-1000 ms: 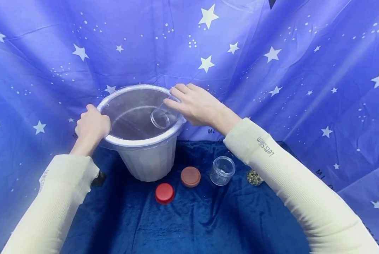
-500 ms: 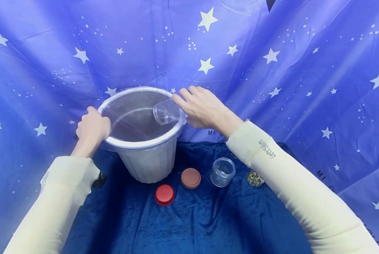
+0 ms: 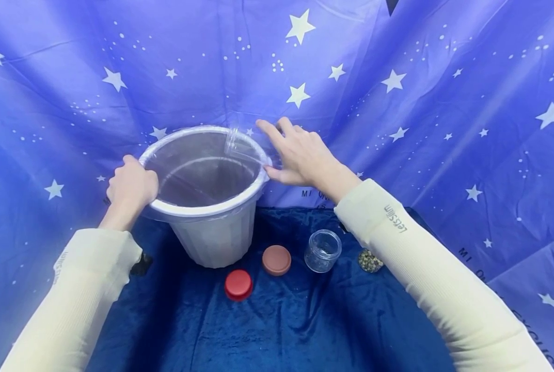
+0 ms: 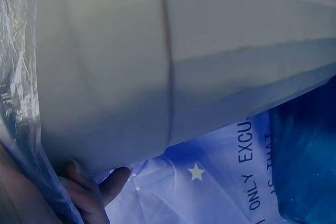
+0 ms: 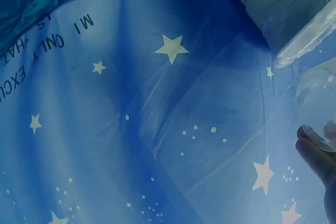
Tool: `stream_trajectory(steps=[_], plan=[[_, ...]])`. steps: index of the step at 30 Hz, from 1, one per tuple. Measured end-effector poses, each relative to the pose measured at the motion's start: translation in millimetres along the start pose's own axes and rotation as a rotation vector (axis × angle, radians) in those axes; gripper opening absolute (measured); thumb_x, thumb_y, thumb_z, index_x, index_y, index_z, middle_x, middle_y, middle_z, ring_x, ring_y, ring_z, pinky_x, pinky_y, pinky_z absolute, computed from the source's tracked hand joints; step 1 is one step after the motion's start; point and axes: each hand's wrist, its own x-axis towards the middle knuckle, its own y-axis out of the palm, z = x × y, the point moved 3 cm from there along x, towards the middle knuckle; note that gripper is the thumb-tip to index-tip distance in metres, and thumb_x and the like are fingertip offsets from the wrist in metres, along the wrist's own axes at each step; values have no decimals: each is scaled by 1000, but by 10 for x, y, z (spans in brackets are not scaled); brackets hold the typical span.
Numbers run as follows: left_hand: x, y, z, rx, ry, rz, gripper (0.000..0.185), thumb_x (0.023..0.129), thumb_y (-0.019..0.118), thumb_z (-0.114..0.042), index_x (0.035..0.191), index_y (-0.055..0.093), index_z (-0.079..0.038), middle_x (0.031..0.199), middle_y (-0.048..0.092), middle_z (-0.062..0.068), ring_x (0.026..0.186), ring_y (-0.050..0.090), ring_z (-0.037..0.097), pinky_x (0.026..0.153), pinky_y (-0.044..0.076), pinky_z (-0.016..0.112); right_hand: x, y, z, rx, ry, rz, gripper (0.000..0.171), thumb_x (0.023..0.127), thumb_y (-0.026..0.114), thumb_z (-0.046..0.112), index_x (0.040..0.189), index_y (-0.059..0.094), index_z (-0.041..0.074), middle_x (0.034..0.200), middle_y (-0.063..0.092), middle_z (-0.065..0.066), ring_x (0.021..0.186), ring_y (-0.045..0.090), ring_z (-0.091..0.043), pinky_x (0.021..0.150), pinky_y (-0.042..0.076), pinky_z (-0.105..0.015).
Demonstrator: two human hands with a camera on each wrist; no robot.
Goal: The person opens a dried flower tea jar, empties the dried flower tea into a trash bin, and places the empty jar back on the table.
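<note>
A white fluted bin stands on the blue cloth, lined with a clear plastic bag folded over its rim. My left hand grips that rim on the left side, over the bag. Across the bin's right rim, my right hand holds a clear jar between thumb and fingers. The jar is without a lid and lies tipped sideways, its mouth facing left over the bin. In the right wrist view, the clear jar shows at the right edge, with fingertips against its base.
In front of the bin are a red lid and a brown lid. Right of them stands an open clear jar. A container of small greenish-brown bits is partly behind my right sleeve. Star-printed blue curtain hangs behind.
My right hand has turned the jar from mouth-down over the bin to lying sideways at the right rim, its fingers spreading. The left hand stays on the rim.
</note>
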Motion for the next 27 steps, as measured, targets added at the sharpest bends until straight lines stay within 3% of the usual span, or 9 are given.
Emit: stream_trajectory(steps=[5,10,18,27], plan=[[0,-6,8,0,-1,4,63,93,30,-21,145,17,12,134,43,41,121,44,59,95,41,65,-40,40,-34,86,63,1,79,83,65,45,148,35,12,112,56,-19,65,54,-27,49,50,-41],[-2,-6,8,-3,0,6,64,93,30,-21,146,16,12,135,42,42,122,43,60,96,40,65,-96,93,-91,171,196,40,79,81,65,47,147,37,14,116,58,-19,68,57,-31,57,53,-47],[-1,-11,0,-3,1,-1,66,92,30,-21,147,14,12,138,40,42,124,41,60,98,39,65,-188,109,-271,334,392,48,85,79,70,51,149,37,14,127,59,-13,106,60,-32,85,51,-56],[8,3,9,-4,1,-5,66,92,30,-20,147,14,12,137,40,42,123,42,60,97,40,65,-330,107,-451,487,570,19,85,80,70,55,149,37,17,126,64,-9,113,61,-32,96,46,-53]])
